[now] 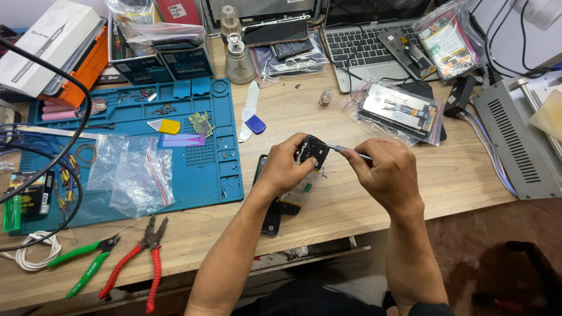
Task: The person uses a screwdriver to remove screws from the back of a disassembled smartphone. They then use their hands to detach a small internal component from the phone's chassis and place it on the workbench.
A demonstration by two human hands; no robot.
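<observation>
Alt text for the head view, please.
Left hand holds up an opened black phone while the right hand works a thin metal tool into it, above a wooden desk beside a blue repair mat.

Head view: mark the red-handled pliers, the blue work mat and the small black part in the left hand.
red-handled pliers (153, 239), head view, on the pivot.
blue work mat (202, 178), head view, bare lower right area.
small black part (315, 151), head view, its dark face beside the left hand (287, 167).
</observation>
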